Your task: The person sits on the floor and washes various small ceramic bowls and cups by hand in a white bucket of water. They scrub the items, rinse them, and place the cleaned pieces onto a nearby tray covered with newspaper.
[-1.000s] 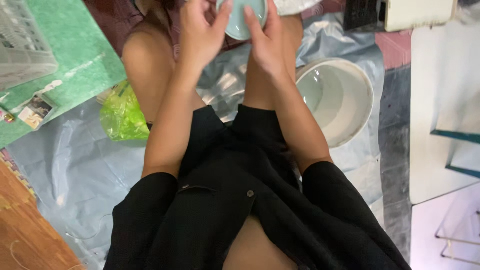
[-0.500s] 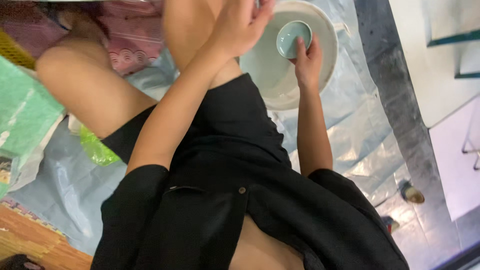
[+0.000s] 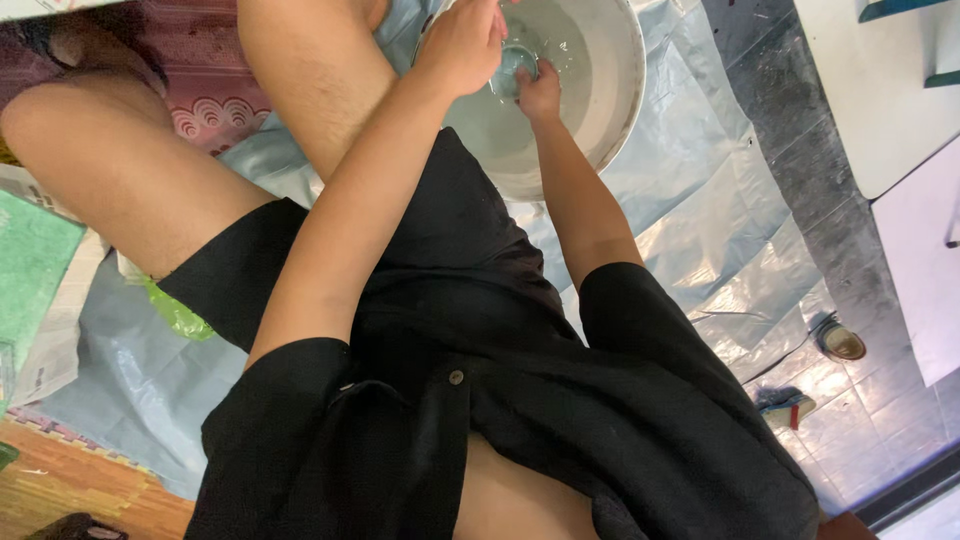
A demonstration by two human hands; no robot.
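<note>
Both hands are held inside a white basin [image 3: 610, 120] near the top of the head view. The left hand [image 3: 462, 45] is curled over a small pale blue-green cup [image 3: 516, 62], its fingers bent down onto the cup's near side. The right hand [image 3: 540, 92] is closed on the same cup from below and from the right, the thumb lying against its rim. The cup is thus gripped between the two hands, low in the basin, where a wet sheen and bright droplets can be seen on the basin's inner wall; whether the cup touches the basin's bottom cannot be told.

The basin is set on a light blue plastic sheet [image 3: 700, 230], creased and shiny, which is spread over the floor. Black shorts [image 3: 450, 240] and a black buttoned shirt [image 3: 420, 430] are worn by the person, whose bare knees are raised to the left of the basin. A crumpled bright green plastic bag [image 3: 178, 312] is seen just beside the left thigh, lying on the sheet. Further left, a flat green mat [image 3: 30, 270] is laid under the sheet's edge. A purple patterned cloth [image 3: 205, 110] lies between the knees. To the right, on dark floor tiles [image 3: 770, 90], a small round lid-like object [image 3: 842, 342] rests near a white panel [image 3: 880, 90].
</note>
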